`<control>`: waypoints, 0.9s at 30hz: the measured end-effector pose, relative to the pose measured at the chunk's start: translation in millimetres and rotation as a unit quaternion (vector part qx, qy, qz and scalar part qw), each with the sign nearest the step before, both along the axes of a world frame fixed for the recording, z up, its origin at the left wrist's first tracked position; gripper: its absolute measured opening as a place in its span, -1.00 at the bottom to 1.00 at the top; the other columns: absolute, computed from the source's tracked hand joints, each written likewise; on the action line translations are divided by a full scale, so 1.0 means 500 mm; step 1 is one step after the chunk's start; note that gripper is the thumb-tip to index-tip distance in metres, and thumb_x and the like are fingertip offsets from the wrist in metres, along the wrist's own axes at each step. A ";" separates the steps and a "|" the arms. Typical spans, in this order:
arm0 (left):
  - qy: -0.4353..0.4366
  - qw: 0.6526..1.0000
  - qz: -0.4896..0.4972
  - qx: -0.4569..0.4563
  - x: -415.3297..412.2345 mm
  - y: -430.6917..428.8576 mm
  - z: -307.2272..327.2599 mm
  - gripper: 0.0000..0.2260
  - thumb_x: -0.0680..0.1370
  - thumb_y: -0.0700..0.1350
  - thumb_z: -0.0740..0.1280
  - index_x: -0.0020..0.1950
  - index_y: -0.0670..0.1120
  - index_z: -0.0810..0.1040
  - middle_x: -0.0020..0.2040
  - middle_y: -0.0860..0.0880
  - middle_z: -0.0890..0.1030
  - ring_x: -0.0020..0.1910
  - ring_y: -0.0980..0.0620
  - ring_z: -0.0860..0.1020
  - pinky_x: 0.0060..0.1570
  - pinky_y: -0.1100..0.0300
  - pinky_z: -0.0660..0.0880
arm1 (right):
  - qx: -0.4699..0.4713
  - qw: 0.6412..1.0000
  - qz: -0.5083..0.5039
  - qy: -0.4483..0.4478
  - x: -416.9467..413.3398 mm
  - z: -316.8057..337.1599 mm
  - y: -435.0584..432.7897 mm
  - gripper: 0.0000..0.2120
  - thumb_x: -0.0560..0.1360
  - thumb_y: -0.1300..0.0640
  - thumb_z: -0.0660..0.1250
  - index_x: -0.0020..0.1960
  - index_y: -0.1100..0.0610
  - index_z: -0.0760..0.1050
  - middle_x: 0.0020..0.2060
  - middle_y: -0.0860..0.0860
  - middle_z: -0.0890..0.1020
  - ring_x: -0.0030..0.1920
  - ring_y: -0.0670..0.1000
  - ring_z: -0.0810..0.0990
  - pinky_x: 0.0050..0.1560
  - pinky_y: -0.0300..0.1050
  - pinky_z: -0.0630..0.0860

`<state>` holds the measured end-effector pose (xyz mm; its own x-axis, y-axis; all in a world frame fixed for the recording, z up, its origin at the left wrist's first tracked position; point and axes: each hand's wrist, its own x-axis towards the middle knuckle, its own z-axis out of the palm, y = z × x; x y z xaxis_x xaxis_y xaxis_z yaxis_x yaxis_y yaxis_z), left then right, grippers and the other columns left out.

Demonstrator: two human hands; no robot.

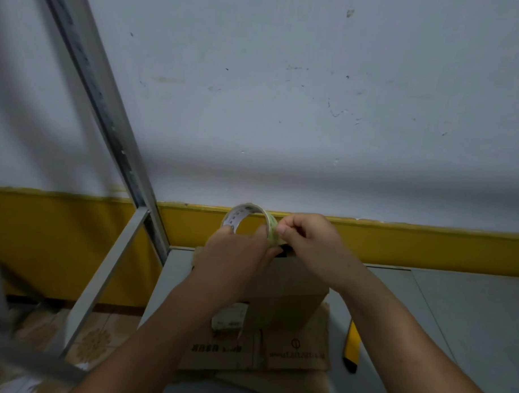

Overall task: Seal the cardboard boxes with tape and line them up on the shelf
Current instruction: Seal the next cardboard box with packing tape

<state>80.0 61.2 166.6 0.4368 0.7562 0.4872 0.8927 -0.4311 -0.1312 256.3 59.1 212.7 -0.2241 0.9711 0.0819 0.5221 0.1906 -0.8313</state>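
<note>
**A:** Early going, I'd say. Starting at the left there's the metal upright [108,117] of the shelf, and no sealed boxes lined up anywhere in view.

**B:** Just one box [290,285] in play. It stands on the shelf board [469,306], on top of some flattened cardboard [294,356], right under the hands. Any tape on it?

**A:** Can't tell, the hands cover most of its top. My read is that sealing this one is only being set up, and all the lining up is yet to come.

**B:** Now the hands. Left hand [235,254]?

**A:** Raised over the far edge of the box, fingers curled round the roll of tape [243,213]. It grips from below, with the ring standing upright and its hole facing us.

**B:** And the right hand [309,242]?

**A:** Right against the roll, thumb and forefinger pinched on its right edge. It looks like it's picking at the loose end of the tape. The other fingers are tucked in.

**B:** Anything further right?

**A:** A yellow knife [351,346] lies on the board near the box, beside the right forearm, untouched. It's probably there to cut the strip.
</note>
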 end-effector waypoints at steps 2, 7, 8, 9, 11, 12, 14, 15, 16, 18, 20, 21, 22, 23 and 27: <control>-0.007 1.000 0.002 -0.019 0.000 -0.001 0.004 -0.61 0.61 0.23 0.17 0.08 -0.06 0.57 -0.46 -0.03 0.53 -0.53 -0.08 0.47 -0.42 0.20 0.20 | -0.002 1.000 0.021 0.015 0.007 0.002 -0.001 -0.69 0.67 0.09 0.26 -0.20 0.15 0.58 -0.25 0.23 0.62 -0.17 0.23 0.61 -0.09 0.29 0.59; -0.130 0.947 -0.020 -0.294 -0.027 0.018 0.018 -0.39 0.53 0.49 -0.08 0.09 0.02 0.43 -0.18 0.06 0.60 -0.24 0.00 0.61 -0.27 0.02 0.56 | 0.001 0.997 0.068 0.039 0.012 0.003 -0.016 -0.76 0.67 0.20 0.29 -0.15 0.05 0.60 -0.24 -0.05 0.68 -0.15 -0.06 0.64 -0.10 -0.13 0.54; -0.182 0.924 -0.037 -0.335 -0.033 0.024 0.026 -0.35 0.48 0.56 -0.04 0.05 0.03 0.44 -0.23 0.05 0.61 -0.31 0.06 0.60 -0.32 0.00 0.56 | -0.002 0.996 0.072 0.050 0.014 0.000 -0.016 -0.77 0.67 0.19 0.29 -0.13 0.06 0.61 -0.23 -0.04 0.67 -0.14 -0.05 0.64 -0.10 -0.15 0.54; -0.215 0.912 -0.049 -0.347 -0.037 0.026 0.031 -0.33 0.45 0.61 -0.02 -0.01 0.05 0.46 -0.29 0.04 0.61 -0.37 0.11 0.58 -0.37 0.01 0.54 | -0.002 0.996 0.067 0.064 0.016 -0.002 -0.014 -0.78 0.68 0.19 0.28 -0.11 0.10 0.61 -0.23 -0.03 0.67 -0.15 -0.02 0.63 -0.12 -0.12 0.53; -0.231 0.919 -0.055 -0.313 -0.040 0.027 0.036 -0.31 0.44 0.63 0.03 -0.14 0.03 0.50 -0.37 0.03 0.58 -0.43 0.12 0.54 -0.42 0.01 0.48 | -0.008 0.995 0.029 0.092 0.017 -0.011 -0.007 -0.77 0.68 0.16 0.27 -0.10 0.14 0.61 -0.25 0.02 0.65 -0.20 -0.01 0.60 -0.14 -0.08 0.51; -0.239 0.919 -0.062 -0.307 -0.040 0.024 0.039 -0.34 0.47 0.59 0.08 -0.17 0.01 0.54 -0.38 0.04 0.60 -0.43 0.12 0.55 -0.40 0.00 0.51 | -0.023 0.994 0.004 0.111 0.017 -0.012 -0.004 -0.76 0.68 0.16 0.26 -0.12 0.14 0.60 -0.26 0.03 0.64 -0.20 -0.02 0.59 -0.14 -0.09 0.51; -0.269 0.897 -0.095 -0.337 -0.042 0.015 0.045 -0.49 0.56 0.43 0.24 -0.14 0.01 0.62 -0.32 0.08 0.67 -0.37 0.16 0.62 -0.31 -0.02 0.61 | -0.082 0.976 -0.032 0.197 0.013 -0.008 0.001 -0.71 0.68 0.18 0.25 -0.19 0.15 0.58 -0.30 0.04 0.60 -0.18 0.06 0.56 -0.12 -0.05 0.51; -0.285 0.884 -0.113 -0.354 -0.045 0.012 0.042 -0.58 0.61 0.33 0.30 -0.10 -0.01 0.64 -0.28 0.08 0.70 -0.33 0.17 0.65 -0.26 -0.02 0.63 | -0.112 0.961 -0.041 0.249 0.013 -0.006 0.003 -0.69 0.67 0.18 0.25 -0.23 0.16 0.56 -0.32 0.05 0.58 -0.18 0.10 0.53 -0.13 -0.02 0.49; -0.301 0.871 -0.130 -0.367 -0.049 0.008 0.041 -0.65 0.64 0.23 0.34 -0.06 -0.04 0.65 -0.25 0.06 0.72 -0.30 0.16 0.68 -0.24 -0.02 0.64 | -0.127 0.950 -0.039 0.283 0.017 -0.005 0.005 -0.68 0.67 0.18 0.26 -0.25 0.18 0.55 -0.33 0.07 0.57 -0.19 0.13 0.52 -0.12 0.00 0.49; -0.332 0.851 -0.158 -0.375 -0.056 0.003 0.035 -0.67 0.64 0.19 0.36 -0.01 -0.06 0.67 -0.21 0.05 0.74 -0.24 0.12 0.72 -0.23 -0.03 0.65 | -0.113 0.954 -0.027 0.278 0.026 -0.007 0.009 -0.71 0.65 0.12 0.32 -0.17 0.27 0.57 -0.27 0.21 0.61 -0.18 0.24 0.58 -0.06 0.08 0.58; -0.355 0.841 -0.182 -0.365 -0.059 -0.003 0.029 -0.66 0.62 0.22 0.32 -0.01 -0.02 0.68 -0.18 0.07 0.75 -0.21 0.10 0.72 -0.25 0.01 0.63 | -0.081 0.965 -0.038 0.245 0.027 -0.014 0.011 -0.74 0.62 0.12 0.38 -0.04 0.36 0.55 -0.17 0.28 0.63 -0.12 0.24 0.65 -0.04 0.07 0.66; -0.367 0.836 -0.192 -0.359 -0.058 -0.006 0.025 -0.66 0.62 0.22 0.31 -0.02 -0.02 0.68 -0.18 0.05 0.74 -0.21 0.09 0.72 -0.27 0.03 0.62 | -0.067 0.967 -0.050 0.240 0.027 -0.018 0.012 -0.76 0.62 0.14 0.38 -0.02 0.36 0.53 -0.18 0.24 0.63 -0.14 0.16 0.66 -0.09 -0.01 0.67; -0.382 0.830 -0.196 -0.356 -0.059 -0.006 0.018 -0.65 0.63 0.21 0.30 -0.02 -0.04 0.68 -0.18 0.02 0.74 -0.20 0.06 0.73 -0.27 -0.01 0.62 | -0.055 0.966 -0.062 0.245 0.027 -0.021 0.014 -0.79 0.62 0.17 0.38 -0.03 0.34 0.52 -0.20 0.18 0.64 -0.17 0.06 0.66 -0.15 -0.10 0.65; -0.396 0.825 -0.194 -0.354 -0.060 -0.005 0.011 -0.63 0.64 0.21 0.29 -0.03 -0.06 0.67 -0.19 -0.01 0.72 -0.21 0.03 0.73 -0.27 -0.09 0.62 | -0.045 0.963 -0.073 0.254 0.026 -0.022 0.014 -0.83 0.62 0.20 0.38 -0.04 0.32 0.52 -0.22 0.15 0.64 -0.20 0.01 0.64 -0.20 -0.15 0.63; -0.380 0.853 -0.166 -0.318 -0.057 0.003 -0.014 -0.59 0.64 0.23 0.26 -0.10 -0.07 0.66 -0.27 -0.01 0.66 -0.30 -0.03 0.67 -0.35 -0.18 0.55 | -0.011 0.959 -0.090 0.268 0.025 -0.033 0.015 -0.85 0.60 0.26 0.39 -0.03 0.37 0.52 -0.25 0.25 0.69 -0.25 0.07 0.66 -0.20 -0.14 0.64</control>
